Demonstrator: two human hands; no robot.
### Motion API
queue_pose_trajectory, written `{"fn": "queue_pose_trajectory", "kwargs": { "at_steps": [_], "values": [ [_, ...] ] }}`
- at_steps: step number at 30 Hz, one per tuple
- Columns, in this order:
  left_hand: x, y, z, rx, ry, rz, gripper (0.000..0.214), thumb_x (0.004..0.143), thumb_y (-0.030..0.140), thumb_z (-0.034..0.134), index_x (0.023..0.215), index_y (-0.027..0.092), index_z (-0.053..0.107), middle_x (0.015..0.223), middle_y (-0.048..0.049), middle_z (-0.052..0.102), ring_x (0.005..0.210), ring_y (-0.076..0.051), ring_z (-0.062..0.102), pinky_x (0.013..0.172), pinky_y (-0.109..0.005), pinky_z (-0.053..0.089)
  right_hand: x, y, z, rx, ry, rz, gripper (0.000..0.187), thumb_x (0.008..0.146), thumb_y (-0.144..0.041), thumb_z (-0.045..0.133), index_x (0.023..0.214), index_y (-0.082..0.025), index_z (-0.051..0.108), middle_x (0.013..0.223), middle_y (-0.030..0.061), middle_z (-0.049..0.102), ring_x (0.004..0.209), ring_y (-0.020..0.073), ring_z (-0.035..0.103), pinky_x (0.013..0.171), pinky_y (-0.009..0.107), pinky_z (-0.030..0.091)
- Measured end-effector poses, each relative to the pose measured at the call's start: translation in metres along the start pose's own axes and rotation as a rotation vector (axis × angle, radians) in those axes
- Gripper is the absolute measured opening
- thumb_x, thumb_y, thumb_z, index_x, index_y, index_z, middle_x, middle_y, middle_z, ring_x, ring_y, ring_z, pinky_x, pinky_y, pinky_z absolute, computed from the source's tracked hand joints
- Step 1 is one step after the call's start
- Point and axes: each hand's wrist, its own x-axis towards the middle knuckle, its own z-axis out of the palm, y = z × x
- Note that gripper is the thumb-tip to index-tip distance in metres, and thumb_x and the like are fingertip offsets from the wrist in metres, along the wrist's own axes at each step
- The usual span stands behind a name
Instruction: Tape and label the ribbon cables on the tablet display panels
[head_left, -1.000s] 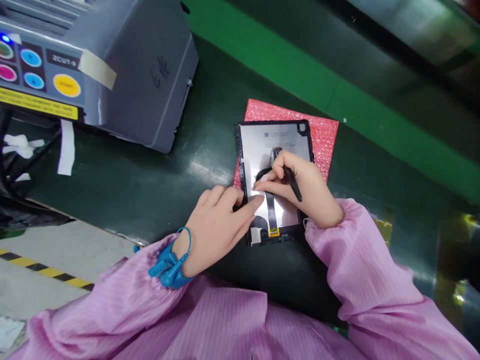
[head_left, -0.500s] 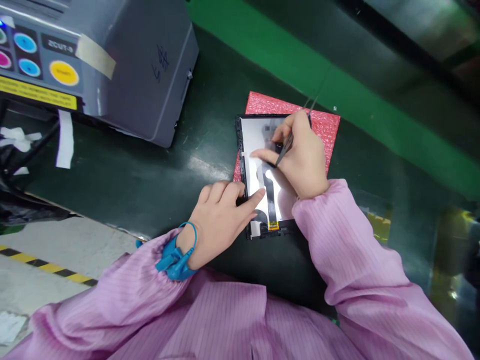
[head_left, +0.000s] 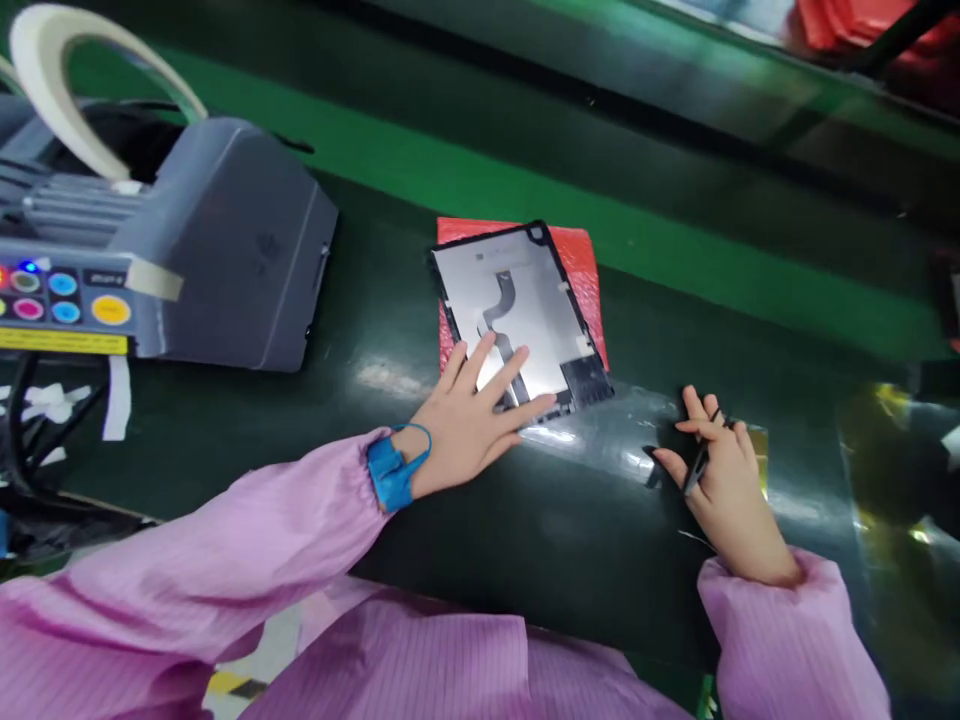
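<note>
A tablet screen panel (head_left: 536, 320) with a silvery back, black frame and dark flex cable (head_left: 504, 298) lies tilted on a red bubble-wrap sheet (head_left: 581, 258). My left hand (head_left: 476, 415) lies with fingers spread across its near edge, touching the panel. Off to the right, my right hand (head_left: 724, 475) holds black tweezers (head_left: 697, 468) tucked against the palm, with the fingers partly curled. A small black piece (head_left: 652, 465) is at the tip of that thumb; whether it sticks there or lies on the table I cannot tell.
A grey tape dispenser (head_left: 232, 250) with coloured buttons and a large pale tape roll (head_left: 56, 60) stands at the left. A white strip (head_left: 118, 398) hangs from its front. Amber film (head_left: 760, 445) lies by my right hand. Red packs (head_left: 847, 20) sit at the far right.
My right hand has moved off the panel to the right with the tweezers. The panel is now turned on the red sheet, and my left hand's fingers have spread over it. The view has shifted.
</note>
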Motion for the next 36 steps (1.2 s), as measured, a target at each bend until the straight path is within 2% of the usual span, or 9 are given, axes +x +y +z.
{"fn": "queue_pose_trajectory", "kwargs": {
  "at_steps": [8, 11, 14, 19, 22, 24, 27, 31, 36],
  "values": [
    [0.167, -0.066, 0.005, -0.101, 0.183, -0.419, 0.062, 0.107, 0.038, 0.052, 0.165, 0.024, 0.038, 0.175, -0.0218, 0.019, 0.159, -0.056, 0.012, 0.119, -0.083, 0.009, -0.017, 0.067, -0.017, -0.015, 0.13, 0.137, 0.044, 0.097, -0.067, 0.05, 0.108, -0.024, 0.055, 0.16, 0.0237, 0.051, 0.154, 0.0443, 0.04, 0.119, 0.072, 0.032],
    [0.198, -0.069, 0.002, -0.284, 0.262, -0.321, 0.068, 0.108, 0.041, 0.047, 0.169, 0.02, 0.025, 0.177, -0.0212, 0.009, 0.162, -0.051, 0.006, 0.122, -0.078, 0.013, -0.02, 0.074, -0.017, -0.034, 0.166, 0.115, 0.04, 0.098, -0.064, 0.05, 0.107, -0.025, 0.054, 0.157, 0.0227, 0.055, 0.152, 0.0436, 0.044, 0.117, 0.073, 0.034],
    [0.185, -0.046, 0.004, -0.338, 0.192, -0.018, 0.063, 0.111, 0.043, 0.038, 0.169, 0.023, 0.024, 0.178, -0.0172, 0.013, 0.164, -0.043, 0.003, 0.125, -0.071, 0.018, -0.015, 0.059, -0.011, -0.06, 0.181, 0.056, 0.032, 0.101, -0.056, 0.049, 0.107, -0.025, 0.054, 0.155, 0.021, 0.058, 0.15, 0.0414, 0.047, 0.117, 0.074, 0.034],
    [0.111, 0.01, 0.016, -0.202, 0.016, 0.36, 0.068, 0.105, 0.05, 0.053, 0.167, 0.029, 0.032, 0.177, -0.0117, 0.021, 0.165, -0.036, 0.013, 0.128, -0.062, 0.025, 0.01, -0.005, 0.007, 0.021, 0.137, -0.027, 0.021, 0.102, -0.046, 0.053, 0.109, -0.026, 0.056, 0.157, 0.0167, 0.057, 0.152, 0.0372, 0.045, 0.12, 0.073, 0.03],
    [0.072, 0.019, 0.017, -0.092, -0.042, 0.414, 0.067, 0.104, 0.049, 0.056, 0.165, 0.031, 0.036, 0.174, -0.009, 0.031, 0.163, -0.034, 0.022, 0.13, -0.062, 0.02, 0.022, -0.035, 0.009, 0.248, 0.115, -0.042, 0.024, 0.1, -0.05, 0.059, 0.106, -0.027, 0.056, 0.16, 0.0153, 0.054, 0.155, 0.0359, 0.042, 0.122, 0.07, 0.03],
    [0.056, 0.012, 0.014, -0.066, -0.057, 0.435, 0.062, 0.105, 0.046, 0.054, 0.163, 0.032, 0.039, 0.171, -0.0075, 0.038, 0.162, -0.033, 0.028, 0.13, -0.062, 0.02, 0.024, -0.041, 0.005, 0.49, 0.189, -0.007, 0.027, 0.102, -0.054, 0.055, 0.106, -0.027, 0.056, 0.147, 0.0152, 0.067, 0.144, 0.0327, 0.056, 0.118, 0.063, 0.041],
    [0.045, -0.001, 0.01, -0.074, -0.04, 0.433, 0.056, 0.107, 0.043, 0.051, 0.161, 0.03, 0.043, 0.168, -0.0064, 0.044, 0.16, -0.032, 0.032, 0.13, -0.059, 0.024, 0.018, -0.03, -0.006, 0.779, 0.39, 0.19, 0.042, 0.107, -0.062, 0.038, 0.112, -0.026, 0.06, 0.089, 0.0052, 0.077, 0.081, 0.0227, 0.075, 0.08, 0.041, 0.058],
    [0.042, -0.006, 0.014, -0.061, -0.004, 0.426, 0.056, 0.108, 0.04, 0.052, 0.161, 0.027, 0.043, 0.17, -0.0056, 0.04, 0.16, -0.034, 0.03, 0.131, -0.058, 0.019, 0.004, -0.01, -0.017, 0.866, 0.501, 0.386, 0.043, 0.103, -0.063, 0.048, 0.11, -0.024, 0.064, 0.067, -0.0057, 0.054, 0.047, 0.0118, 0.048, 0.048, 0.027, 0.039],
    [0.042, -0.002, 0.018, -0.075, 0.024, 0.408, 0.054, 0.107, 0.039, 0.053, 0.159, 0.03, 0.046, 0.17, -0.0031, 0.041, 0.161, -0.031, 0.028, 0.132, -0.056, 0.017, 0.0, -0.008, -0.018, 0.872, 0.479, 0.456, 0.037, 0.09, -0.056, 0.073, 0.093, -0.025, 0.054, 0.072, -0.0025, 0.068, 0.05, 0.0106, 0.055, 0.042, 0.021, 0.037]
  ]
}}
